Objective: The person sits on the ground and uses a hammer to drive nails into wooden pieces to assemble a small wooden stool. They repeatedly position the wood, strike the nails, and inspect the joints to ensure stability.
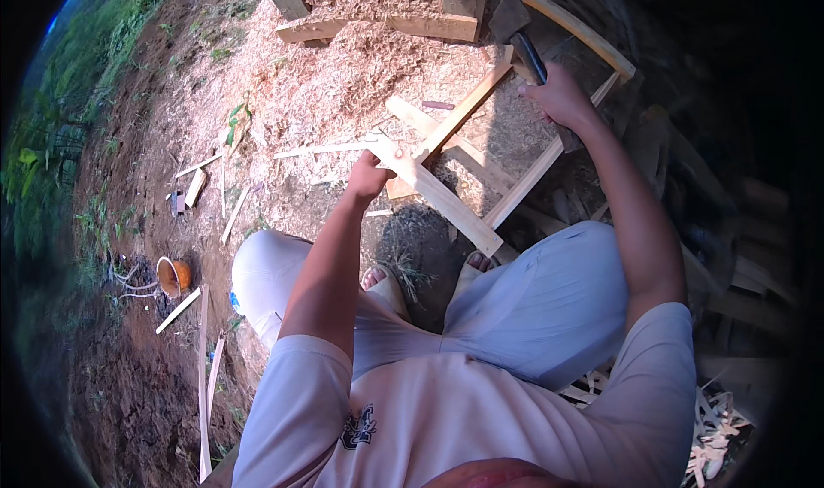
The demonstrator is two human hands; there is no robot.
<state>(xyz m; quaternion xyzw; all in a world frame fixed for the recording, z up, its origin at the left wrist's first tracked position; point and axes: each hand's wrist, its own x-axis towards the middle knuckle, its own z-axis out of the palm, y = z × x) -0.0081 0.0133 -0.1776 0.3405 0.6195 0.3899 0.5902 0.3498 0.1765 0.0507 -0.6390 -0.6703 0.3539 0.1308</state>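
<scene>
My left hand (pixel 371 177) is closed at the upper end of a pale wooden slat (pixel 446 198), which slopes down to the right between my feet. Beneath and beyond it, a long wooden strip (pixel 468 106) crosses another pale slat (pixel 476 162) near the ground. My right hand (pixel 560 100), raised at the right, is wrapped round the handle of what looks like a hatchet (pixel 510 16). Its broad grey head points away from me, and the handle's brown end shows below my wrist. Another wooden strip (pixel 528 183) runs diagonally below my right hand.
Wood shavings (pixel 326 84) cover the ground ahead, with a low wooden frame (pixel 429 26) at the back. A curved wooden piece (pixel 579 33) lies at the far right. Leftward are an orange-brown pot (pixel 173 276) and long strips (pixel 203 376). Scrap wood (pixel 755 282) fills the shaded right.
</scene>
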